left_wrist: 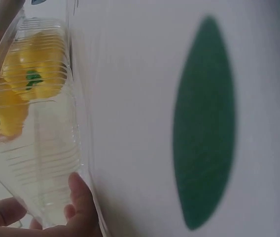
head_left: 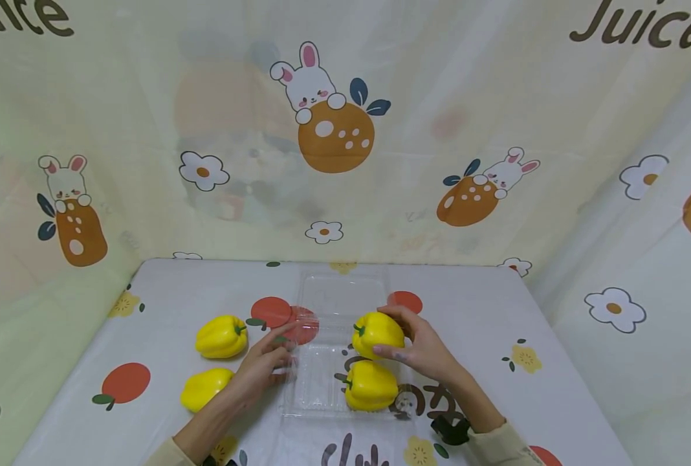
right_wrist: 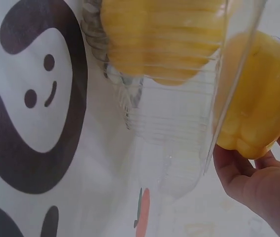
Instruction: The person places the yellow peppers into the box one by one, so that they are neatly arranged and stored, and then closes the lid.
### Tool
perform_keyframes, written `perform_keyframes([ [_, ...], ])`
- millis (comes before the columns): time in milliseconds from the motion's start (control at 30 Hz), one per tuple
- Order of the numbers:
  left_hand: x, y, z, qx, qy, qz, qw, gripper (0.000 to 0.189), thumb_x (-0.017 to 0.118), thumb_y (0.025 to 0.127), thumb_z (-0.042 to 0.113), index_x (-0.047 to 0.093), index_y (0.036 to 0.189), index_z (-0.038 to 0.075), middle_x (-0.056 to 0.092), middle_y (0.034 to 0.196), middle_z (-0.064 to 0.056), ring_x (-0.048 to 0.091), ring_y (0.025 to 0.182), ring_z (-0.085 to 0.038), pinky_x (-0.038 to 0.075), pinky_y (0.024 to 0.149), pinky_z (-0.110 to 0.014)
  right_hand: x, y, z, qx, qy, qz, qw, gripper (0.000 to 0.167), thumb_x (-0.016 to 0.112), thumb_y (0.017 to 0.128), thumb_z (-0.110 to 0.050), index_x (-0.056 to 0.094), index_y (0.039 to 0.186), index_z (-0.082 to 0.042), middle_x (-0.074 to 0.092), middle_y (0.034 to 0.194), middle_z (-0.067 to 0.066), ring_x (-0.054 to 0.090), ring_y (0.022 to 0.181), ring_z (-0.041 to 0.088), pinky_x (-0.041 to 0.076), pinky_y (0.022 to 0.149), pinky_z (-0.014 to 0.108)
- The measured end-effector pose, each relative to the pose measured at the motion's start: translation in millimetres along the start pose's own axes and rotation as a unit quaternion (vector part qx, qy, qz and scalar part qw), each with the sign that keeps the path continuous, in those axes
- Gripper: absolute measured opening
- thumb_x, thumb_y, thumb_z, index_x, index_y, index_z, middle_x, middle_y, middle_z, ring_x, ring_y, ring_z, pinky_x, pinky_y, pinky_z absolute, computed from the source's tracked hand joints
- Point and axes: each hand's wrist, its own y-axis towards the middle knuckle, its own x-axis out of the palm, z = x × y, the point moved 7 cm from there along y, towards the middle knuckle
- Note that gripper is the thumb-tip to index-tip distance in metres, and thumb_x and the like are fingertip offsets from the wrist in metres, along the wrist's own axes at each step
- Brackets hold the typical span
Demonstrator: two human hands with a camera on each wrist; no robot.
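A clear plastic clamshell container point(head_left: 318, 378) lies on the table with its lid point(head_left: 342, 294) folded back. My left hand point(head_left: 262, 364) holds the container's left side; in the left wrist view its fingers point(left_wrist: 82, 202) lie against the ribbed wall. Between thumb and fingers, my right hand point(head_left: 424, 343) grips a yellow bell pepper point(head_left: 377, 333) over the container's far right part, above the rim in the right wrist view. A second yellow bell pepper point(head_left: 371, 386) sits inside at the near right, its green stem facing left.
Left of the container are two more yellow bell peppers, one farther back point(head_left: 221, 336) and one nearer point(head_left: 206, 388), partly behind my left forearm. A printed cloth point(head_left: 485, 304) covers the table, and a printed curtain point(head_left: 252, 213) rises behind it.
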Motion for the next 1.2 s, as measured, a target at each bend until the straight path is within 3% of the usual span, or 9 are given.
perform_keyframes([
  [500,-1.2,0.3,-1.5,-0.004,-0.006,0.001,1.0,0.063,0.052,0.099,0.006,0.052,0.157,0.03,0.054,0.141,-0.018,0.058,0.101,-0.026,0.057,0.084,-0.032,11,1.8,4,0.023,0.007,0.012,0.9996,0.071,0.09,0.085,-0.026,0.054,0.145,-0.014,0.061,0.146,0.009,0.063,0.128,0.029,0.05,0.115,0.056],
  [767,-0.7,-0.4,-1.4,0.001,-0.003,-0.008,1.0,0.062,0.052,0.1,0.007,0.049,0.158,0.028,0.053,0.143,-0.019,0.058,0.101,-0.025,0.057,0.084,-0.032,13,0.6,7,0.027,0.017,0.014,0.9994,0.072,0.091,0.083,-0.026,0.054,0.144,-0.013,0.061,0.146,0.008,0.061,0.131,0.031,0.047,0.118,0.058],
  [1000,0.2,1.1,-2.3,-0.004,-0.014,0.0,0.9999,0.062,0.053,0.099,0.006,0.051,0.157,0.028,0.053,0.137,-0.017,0.057,0.098,-0.025,0.057,0.081,-0.031,14,-2.3,10,0.018,-0.006,0.027,0.9995,0.071,0.092,0.082,-0.03,0.055,0.141,-0.018,0.064,0.141,0.004,0.062,0.126,0.024,0.049,0.116,0.052],
  [1200,0.4,0.8,-2.3,-0.007,-0.015,-0.001,0.9999,0.062,0.053,0.099,0.006,0.053,0.156,0.03,0.053,0.136,-0.017,0.058,0.099,-0.026,0.058,0.083,-0.032,14,-3.0,11,0.017,-0.013,0.031,0.9993,0.072,0.094,0.08,-0.03,0.055,0.138,-0.018,0.064,0.14,0.003,0.06,0.13,0.027,0.047,0.119,0.057],
])
